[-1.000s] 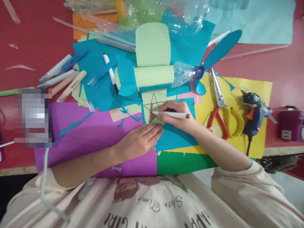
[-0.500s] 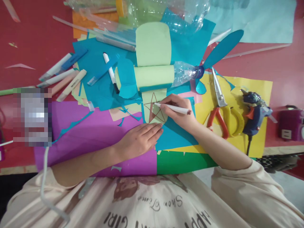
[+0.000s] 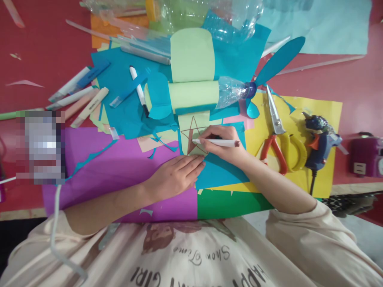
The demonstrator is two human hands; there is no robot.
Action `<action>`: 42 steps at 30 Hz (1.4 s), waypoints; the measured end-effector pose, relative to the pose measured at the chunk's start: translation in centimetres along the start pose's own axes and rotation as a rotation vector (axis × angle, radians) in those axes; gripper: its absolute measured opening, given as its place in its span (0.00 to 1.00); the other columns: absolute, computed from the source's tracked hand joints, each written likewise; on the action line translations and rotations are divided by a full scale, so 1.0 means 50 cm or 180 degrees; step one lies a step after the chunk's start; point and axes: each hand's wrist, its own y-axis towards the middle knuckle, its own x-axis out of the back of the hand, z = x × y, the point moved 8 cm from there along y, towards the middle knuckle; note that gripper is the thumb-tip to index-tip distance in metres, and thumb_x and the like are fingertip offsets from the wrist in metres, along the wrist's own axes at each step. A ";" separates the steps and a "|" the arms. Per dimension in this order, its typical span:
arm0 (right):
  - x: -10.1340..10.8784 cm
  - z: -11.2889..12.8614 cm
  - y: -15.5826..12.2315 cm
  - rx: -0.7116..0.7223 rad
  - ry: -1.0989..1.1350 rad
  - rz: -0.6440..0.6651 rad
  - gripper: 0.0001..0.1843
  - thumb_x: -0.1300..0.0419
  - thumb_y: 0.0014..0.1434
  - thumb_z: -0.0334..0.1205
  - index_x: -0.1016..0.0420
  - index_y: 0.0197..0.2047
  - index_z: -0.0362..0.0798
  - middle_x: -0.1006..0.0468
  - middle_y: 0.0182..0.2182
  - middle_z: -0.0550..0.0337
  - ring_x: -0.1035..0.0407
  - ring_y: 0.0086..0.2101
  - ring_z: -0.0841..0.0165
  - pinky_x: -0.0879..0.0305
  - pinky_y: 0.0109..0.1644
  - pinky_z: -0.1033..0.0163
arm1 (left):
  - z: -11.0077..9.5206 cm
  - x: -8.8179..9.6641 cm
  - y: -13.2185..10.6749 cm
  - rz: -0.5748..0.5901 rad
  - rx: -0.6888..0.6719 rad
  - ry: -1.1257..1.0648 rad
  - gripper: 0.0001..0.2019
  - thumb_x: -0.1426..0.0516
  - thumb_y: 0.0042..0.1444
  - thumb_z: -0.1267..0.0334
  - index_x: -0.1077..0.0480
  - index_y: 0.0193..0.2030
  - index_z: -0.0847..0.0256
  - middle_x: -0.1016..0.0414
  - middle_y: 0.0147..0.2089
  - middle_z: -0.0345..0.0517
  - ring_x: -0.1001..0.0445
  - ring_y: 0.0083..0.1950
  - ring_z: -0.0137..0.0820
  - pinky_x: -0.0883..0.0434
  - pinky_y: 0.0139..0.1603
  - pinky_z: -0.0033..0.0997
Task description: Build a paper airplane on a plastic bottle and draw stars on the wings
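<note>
My right hand [image 3: 223, 145] is closed round a white marker [image 3: 216, 142] whose tip rests on a brown star outline [image 3: 194, 137] drawn on a pale green paper wing. My left hand [image 3: 176, 175] lies flat with its fingers stretched out, pressing on purple paper [image 3: 119, 167] just below the star. The wing belongs to a bottle aeroplane [image 3: 194, 95] wrapped in pale green paper, with a teal tail and a teal propeller [image 3: 277, 61].
Red-handled scissors [image 3: 275, 135] and a blue glue gun [image 3: 320, 139] lie on yellow paper [image 3: 326, 115] to the right. Several markers [image 3: 80, 95] are scattered at the left beside teal paper scraps. Clear plastic bottles [image 3: 185, 16] lie at the far edge. A purple object [image 3: 366, 157] sits far right.
My right hand moved the marker up along the star and then back down to its middle. My left hand stayed flat in place.
</note>
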 end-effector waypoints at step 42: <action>0.002 0.004 -0.001 0.0083 0.0045 -0.0007 0.09 0.42 0.54 0.38 0.32 0.23 0.46 0.30 0.19 0.65 0.41 0.20 0.76 0.47 0.24 0.69 | -0.001 0.001 0.001 0.0013 -0.0050 0.0155 0.14 0.51 0.66 0.68 0.31 0.55 0.68 0.26 0.57 0.51 0.27 0.55 0.34 0.29 0.56 0.34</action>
